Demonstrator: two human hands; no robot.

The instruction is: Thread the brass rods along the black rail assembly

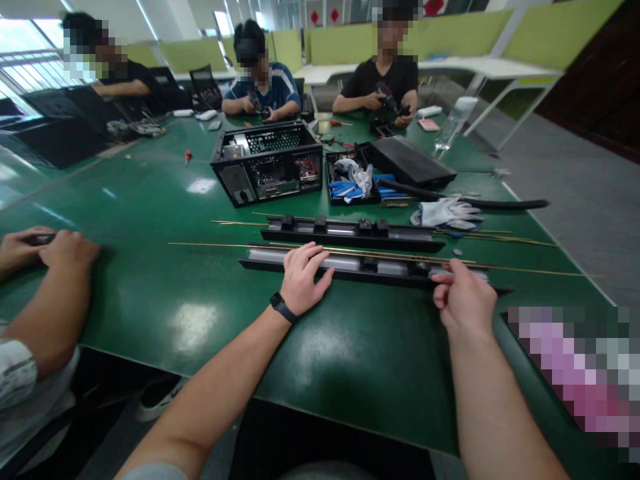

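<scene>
My left hand (303, 279), with a black band on its wrist, lies with fingers spread flat on the near long black rail (373, 268). My right hand (463, 297) is curled, its fingers pinched on the right part of that same rail, close to a thin brass rod (525, 270) that runs along it. A second black rail (350, 232) with black clips lies just behind, with more thin brass rods beside it.
An open black computer case (267, 162), a black tray of blue and white parts (353, 181), a flat black panel (410, 160) and white gloves (445, 212) lie further back on the green table (150, 280). Another person's hands (47, 248) rest at the left. Three people sit opposite.
</scene>
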